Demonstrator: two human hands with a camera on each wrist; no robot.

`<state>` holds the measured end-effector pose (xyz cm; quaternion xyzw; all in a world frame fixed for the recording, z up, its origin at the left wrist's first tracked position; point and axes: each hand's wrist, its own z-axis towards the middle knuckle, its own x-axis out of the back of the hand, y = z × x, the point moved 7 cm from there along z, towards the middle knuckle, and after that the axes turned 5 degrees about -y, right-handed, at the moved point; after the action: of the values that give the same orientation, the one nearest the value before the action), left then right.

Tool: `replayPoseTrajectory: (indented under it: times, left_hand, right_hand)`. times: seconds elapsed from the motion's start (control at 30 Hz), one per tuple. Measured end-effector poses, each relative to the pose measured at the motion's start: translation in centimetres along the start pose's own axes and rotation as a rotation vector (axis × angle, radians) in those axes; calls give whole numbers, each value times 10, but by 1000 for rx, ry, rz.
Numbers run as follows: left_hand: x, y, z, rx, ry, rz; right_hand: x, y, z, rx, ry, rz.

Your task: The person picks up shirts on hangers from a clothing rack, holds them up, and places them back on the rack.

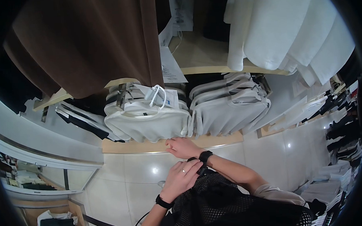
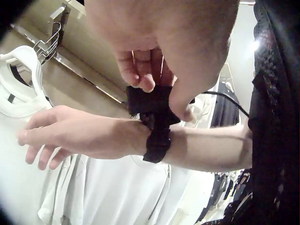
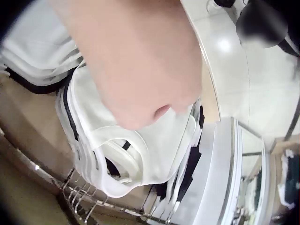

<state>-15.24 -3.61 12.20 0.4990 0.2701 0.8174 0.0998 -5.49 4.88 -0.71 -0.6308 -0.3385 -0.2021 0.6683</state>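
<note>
My left hand (image 1: 179,178), with a ring on one finger, reaches over to my right wrist. In the left wrist view its fingers and thumb pinch a small black wrist-worn device (image 2: 152,101) on a black strap (image 2: 157,145). My right hand (image 1: 183,147) is held out in front of the hanging shirts, fingers loosely bent and holding nothing. Nearest to it is a white shirt (image 1: 147,124) on a hanger, with a white tag loop at its neck. In the right wrist view the back of my right hand (image 3: 140,70) covers part of that shirt.
Light grey shirts (image 1: 231,115) hang to the right on the lower rail. Above, a brown garment (image 1: 85,40) and white garments (image 1: 282,23) hang by a wooden shelf (image 1: 202,55). A wooden ledge (image 1: 122,146) runs below, over the tiled floor (image 1: 143,169). A mirror (image 1: 52,177) stands left.
</note>
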Motion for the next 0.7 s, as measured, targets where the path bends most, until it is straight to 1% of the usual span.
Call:
replayPoseTrajectory:
  times: [0.03, 0.1, 0.13, 0.2, 0.23, 0.3, 0.33, 0.4, 0.43, 0.5, 0.53, 0.6, 0.63, 0.7]
  left_hand:
    - [-1, 1, -3, -14, 1, 43]
    - [-4, -1, -9, -36, 42, 79]
    - [-5, -1, -11, -62, 82, 112]
    - [-7, -3, -16, -66, 104, 142]
    - [-7, -3, -19, -75, 122, 171]
    - [-7, -7, -25, -76, 128, 177]
    - [-8, -8, -27, -84, 131, 180]
    - [-9, -11, -30, -83, 132, 181]
    - [-10, -12, -31, -87, 133, 177]
    - [-15, -17, -36, -82, 127, 169]
    - [-19, -19, -39, -79, 122, 159]
    - [-30, -22, -46, -73, 129, 165]
    - [-34, -23, -47, -69, 140, 169]
    - [-41, -23, -47, -64, 150, 177]
  right_hand:
    - [2, -2, 2, 6, -4, 1]
    - [9, 2, 6, -72, 48, 232]
    - [5, 4, 10, -69, 43, 231]
    - [-2, 11, 20, -34, 136, 473]
    - [-9, 13, 24, -32, 129, 474]
    - [-19, 18, 29, -118, 131, 937]
    - [-16, 13, 30, -115, 126, 939]
    - [-28, 17, 24, -419, 103, 1355]
    - [-31, 19, 25, -418, 100, 1358]
    - [-55, 30, 21, -601, 64, 1882]
    - [-66, 44, 21, -601, 63, 1885]
    - [-92, 71, 23, -573, 143, 2165]
    - [-94, 76, 23, -570, 141, 2170]
    - [-94, 86, 16, -646, 205, 2104]
